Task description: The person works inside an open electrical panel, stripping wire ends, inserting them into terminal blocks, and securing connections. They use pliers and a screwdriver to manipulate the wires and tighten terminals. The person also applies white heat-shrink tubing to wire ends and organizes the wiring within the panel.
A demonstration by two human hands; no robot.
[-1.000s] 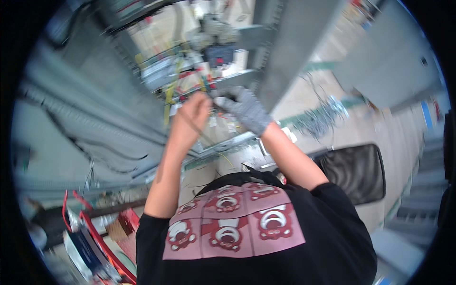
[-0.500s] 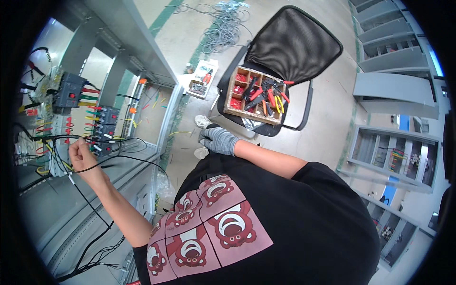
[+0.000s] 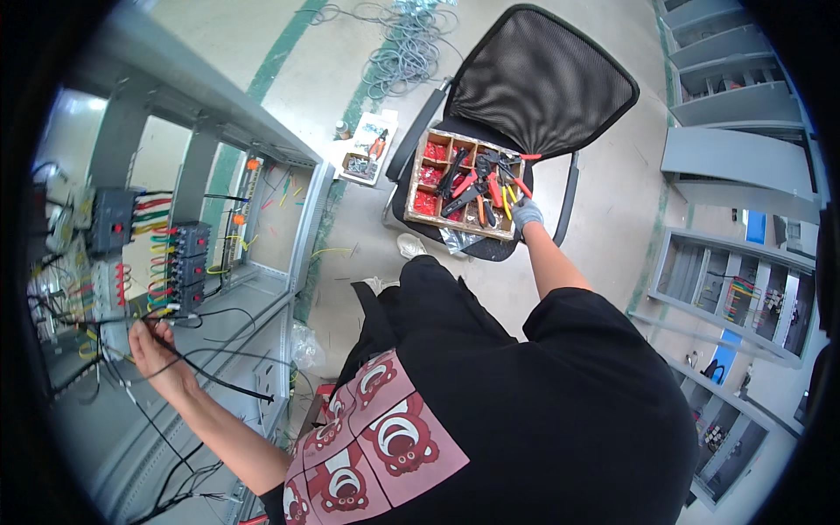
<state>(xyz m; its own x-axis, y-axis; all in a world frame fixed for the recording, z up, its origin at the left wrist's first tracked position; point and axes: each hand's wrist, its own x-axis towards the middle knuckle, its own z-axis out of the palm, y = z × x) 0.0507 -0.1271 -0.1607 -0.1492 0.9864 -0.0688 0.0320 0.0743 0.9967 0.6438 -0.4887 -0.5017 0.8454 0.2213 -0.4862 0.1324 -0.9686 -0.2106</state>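
Observation:
My bare left hand [image 3: 159,357] is closed around a black cable [image 3: 214,378] among the wires inside the open metal cabinet. The cable's loose end sticks out to the right of the hand. Close above it are black circuit breakers [image 3: 187,262] with red, yellow and green wires. My right hand [image 3: 527,213], in a grey glove, is at the near right corner of a wooden compartment box [image 3: 426,210] on the chair. It lies against the yellow handles of a hand tool [image 3: 507,199]; its fingers are too small and partly hidden to tell their grip.
The box holds red small parts [image 3: 435,151] and several pliers-like tools [image 3: 472,188]. It sits on a black mesh-backed office chair [image 3: 542,79]. A white tray [image 3: 367,149] and coiled grey cable [image 3: 407,57] lie on the floor. Metal cabinets [image 3: 735,289] line the right.
My right hand has gone from beside my leg to the box's tools. My left hand has lowered slightly and a black cable end now shows beside it. My body has shifted and turned.

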